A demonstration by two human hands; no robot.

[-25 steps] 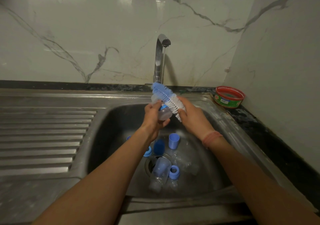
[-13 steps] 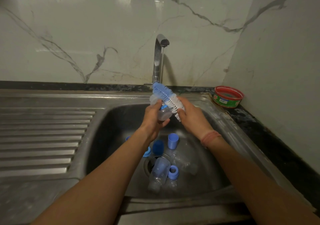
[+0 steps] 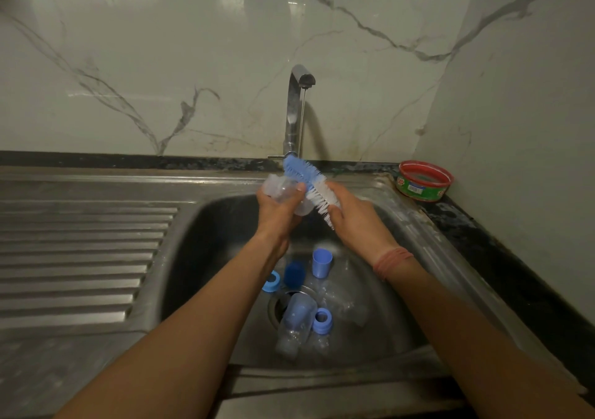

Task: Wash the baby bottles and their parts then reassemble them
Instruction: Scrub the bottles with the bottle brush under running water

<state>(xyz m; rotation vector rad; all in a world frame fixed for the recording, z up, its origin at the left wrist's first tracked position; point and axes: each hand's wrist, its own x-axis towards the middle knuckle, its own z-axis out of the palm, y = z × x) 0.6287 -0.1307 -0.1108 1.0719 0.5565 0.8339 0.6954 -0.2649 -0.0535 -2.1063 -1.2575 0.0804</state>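
Steel sink (image 3: 206, 257), two blue rings (image 3: 322, 320), one blue cup (image 3: 321, 262), left hand (image 3: 277, 214) gripping clear part (image 3: 283, 191), right hand (image 3: 357, 219) gripping brush (image 3: 309, 185)

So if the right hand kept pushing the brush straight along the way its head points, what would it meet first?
The right hand aims the bottle brush up and left, across the clear bottle part in the left hand. Beyond that, probably the faucet base, though depth is unclear.

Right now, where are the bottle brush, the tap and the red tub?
bottle brush (image 3: 317, 194): head view, on the white bristles.
tap (image 3: 293, 112): head view, on the upright metal neck.
red tub (image 3: 424, 181): head view, on the front wall under the rim.
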